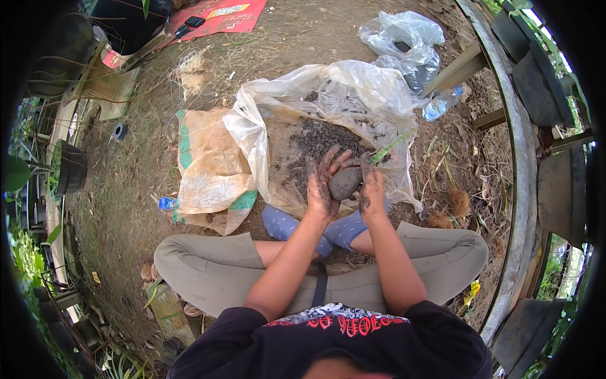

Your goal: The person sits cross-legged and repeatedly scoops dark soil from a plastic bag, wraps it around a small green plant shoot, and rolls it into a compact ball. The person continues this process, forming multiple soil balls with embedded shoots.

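Note:
A rounded, dark ball of soil (pixel 345 183) sits between my two hands, above a clear plastic sheet. Soil-smeared, my left hand (pixel 323 184) cups its left side, fingers spread and pointing away from me. My right hand (pixel 371 189) presses the ball's right side, also dirty with soil. A green leaf or stem (pixel 393 147) slants up and right from beside my right fingertips; where its lower end goes is hidden. Beyond the hands, loose dark soil (pixel 319 137) lies heaped on the crumpled plastic sheet (pixel 378 90).
Left of the sheet lies a woven sack (pixel 213 166), with a blue-labelled bottle (pixel 167 203) at its edge. A plastic bottle (pixel 442 104) and clear bags (pixel 407 38) lie right. Coconut fibre clumps (pixel 458 203), a tape roll (pixel 120 131) and black pots (pixel 542 87) surround me.

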### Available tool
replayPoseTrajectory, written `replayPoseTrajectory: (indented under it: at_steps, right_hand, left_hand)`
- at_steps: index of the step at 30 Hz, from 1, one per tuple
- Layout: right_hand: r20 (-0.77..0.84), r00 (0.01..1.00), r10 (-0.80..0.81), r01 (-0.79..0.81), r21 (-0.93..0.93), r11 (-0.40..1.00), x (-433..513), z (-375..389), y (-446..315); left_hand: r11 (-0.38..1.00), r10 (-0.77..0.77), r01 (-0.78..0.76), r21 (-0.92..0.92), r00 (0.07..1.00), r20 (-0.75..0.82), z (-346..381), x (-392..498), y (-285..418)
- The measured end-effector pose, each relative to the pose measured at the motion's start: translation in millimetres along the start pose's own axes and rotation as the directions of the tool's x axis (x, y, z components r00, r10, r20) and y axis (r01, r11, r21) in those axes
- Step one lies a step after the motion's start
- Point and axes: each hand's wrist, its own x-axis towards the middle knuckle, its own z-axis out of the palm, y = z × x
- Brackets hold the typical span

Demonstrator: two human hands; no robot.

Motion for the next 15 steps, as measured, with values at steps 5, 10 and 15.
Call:
replayPoseTrajectory:
  at_steps: [5,10,15]
  right_hand:
    - [0.004,0.998,0.063,-0.061,0.306,0.950,-5,16,19]
    - [-0.032,0.994,0.101,-0.091,0.224,0.970,-11,30,19]
    - [0.022,0.999,0.036,-0.039,0.129,0.991,-2,23,22]
  left_hand:
    - [0.994,0.102,-0.109,-0.003,0.947,-0.305,16,-5,-21]
    - [0.851,0.425,-0.291,0.437,0.870,-0.250,2,-8,-25]
    - [0.881,0.318,-0.237,0.410,0.938,-0.140,-6,1,-16]
